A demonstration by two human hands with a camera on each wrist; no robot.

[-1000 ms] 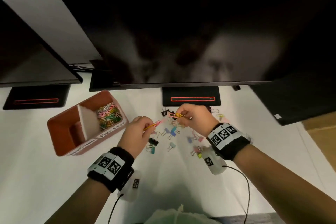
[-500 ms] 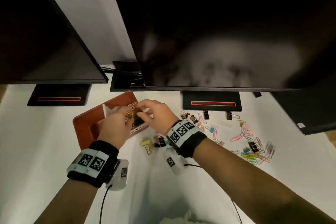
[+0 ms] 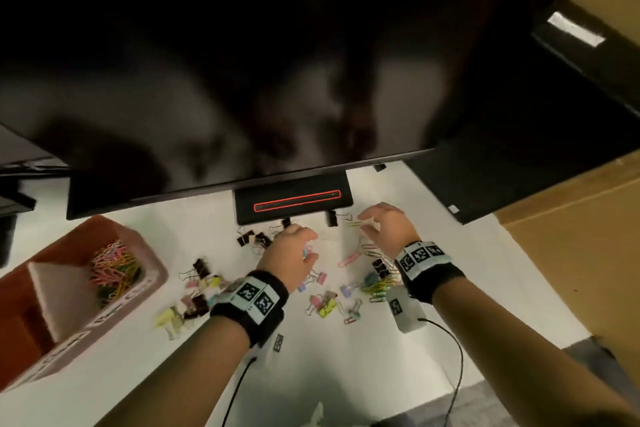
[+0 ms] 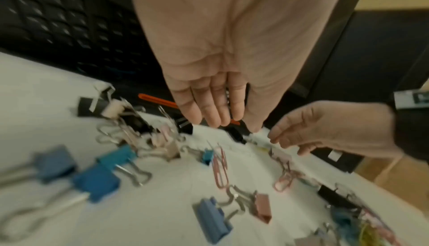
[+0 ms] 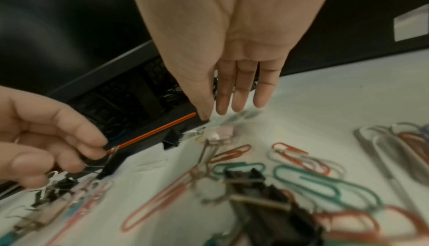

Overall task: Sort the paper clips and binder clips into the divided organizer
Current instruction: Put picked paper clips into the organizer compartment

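Observation:
The brown divided organizer (image 3: 152, 282) stands at the left, with coloured paper clips (image 3: 114, 267) in its far compartment. Paper clips and binder clips lie scattered on the white table around both hands. My left hand (image 3: 308, 243) hovers over the pile with its fingers (image 4: 216, 114) hanging down and nothing in them. A pink paper clip (image 4: 220, 169) and blue binder clips (image 4: 97, 182) lie below it. My right hand (image 3: 367, 222) reaches down beside the monitor base, fingers (image 5: 241, 93) straight and empty, above a green paper clip (image 5: 325, 185).
A large black monitor (image 3: 242, 80) overhangs the table's back, its base (image 3: 294, 198) just beyond the clips. A black binder clip (image 3: 331, 217) stands by the base. Brown cardboard (image 3: 571, 253) lies to the right. Wrist cables trail towards me.
Both hands have left the organizer, where they were half a second ago, and moved right to the scattered pile. The clips they carried are no longer in them.

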